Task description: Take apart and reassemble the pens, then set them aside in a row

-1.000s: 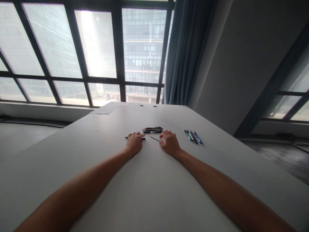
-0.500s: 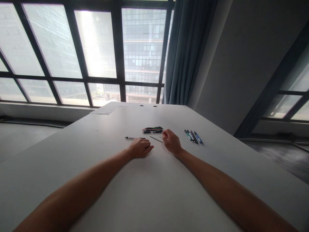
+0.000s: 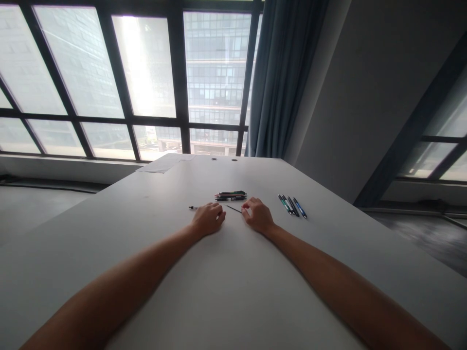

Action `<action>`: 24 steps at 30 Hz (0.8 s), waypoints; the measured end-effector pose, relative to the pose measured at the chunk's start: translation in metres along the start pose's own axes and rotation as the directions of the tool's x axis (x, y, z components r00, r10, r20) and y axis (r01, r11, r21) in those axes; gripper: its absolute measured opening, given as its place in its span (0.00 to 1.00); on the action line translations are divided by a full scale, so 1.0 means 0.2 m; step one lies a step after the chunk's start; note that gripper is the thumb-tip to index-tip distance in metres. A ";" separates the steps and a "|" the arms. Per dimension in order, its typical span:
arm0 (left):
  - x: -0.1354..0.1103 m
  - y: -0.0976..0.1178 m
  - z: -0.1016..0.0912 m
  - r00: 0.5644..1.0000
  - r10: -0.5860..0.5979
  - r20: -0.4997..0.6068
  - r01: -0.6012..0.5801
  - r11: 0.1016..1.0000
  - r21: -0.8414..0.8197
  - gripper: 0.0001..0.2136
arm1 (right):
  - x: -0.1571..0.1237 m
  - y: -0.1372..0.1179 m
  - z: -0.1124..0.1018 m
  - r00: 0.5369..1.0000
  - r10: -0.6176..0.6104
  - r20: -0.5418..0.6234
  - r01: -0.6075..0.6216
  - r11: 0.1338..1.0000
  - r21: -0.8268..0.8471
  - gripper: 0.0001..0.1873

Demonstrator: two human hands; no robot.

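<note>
My left hand (image 3: 209, 218) rests on the white table with its fingers curled down over a pen (image 3: 192, 208). Only the dark-tipped left end of that pen shows; the palm and fingers hide the rest. To the right, my right hand (image 3: 258, 214) is closed in a pinch at the near end of a thin dark pen refill (image 3: 234, 209). The refill lies slantwise between the two hands, its far end pointing left. Just beyond the hands is a small pile of pens (image 3: 230, 196), dark with some green and red.
Several pens (image 3: 292, 206) lie side by side at the right, among them green and blue ones. Sheets of paper (image 3: 156, 166) lie at the table's far left. Two round dark holes (image 3: 234, 160) sit near the far edge, before the windows and a blue curtain (image 3: 284, 78).
My left hand has curled its fingers in and covers more of the pen. The right hand has shifted slightly left, its fingertips now at the refill's near end.
</note>
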State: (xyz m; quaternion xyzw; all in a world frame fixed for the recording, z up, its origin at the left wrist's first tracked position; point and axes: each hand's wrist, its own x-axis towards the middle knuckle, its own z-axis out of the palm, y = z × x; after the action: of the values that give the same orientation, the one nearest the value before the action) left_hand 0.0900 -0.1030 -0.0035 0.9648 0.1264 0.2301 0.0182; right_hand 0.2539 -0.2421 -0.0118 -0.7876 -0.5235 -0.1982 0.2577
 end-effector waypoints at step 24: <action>0.02 -0.04 0.05 0.966 -0.259 -0.028 0.252 0.958 -0.139 0.09 | 0.01 0.00 0.01 0.999 -0.013 -0.048 0.013 1.000 -0.010 0.08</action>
State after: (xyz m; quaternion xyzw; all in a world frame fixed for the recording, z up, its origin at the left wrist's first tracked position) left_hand 0.0970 -0.0942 -0.0118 0.9313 0.2345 0.2560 0.1098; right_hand 0.2543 -0.2402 -0.0119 -0.7804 -0.5212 -0.2214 0.2651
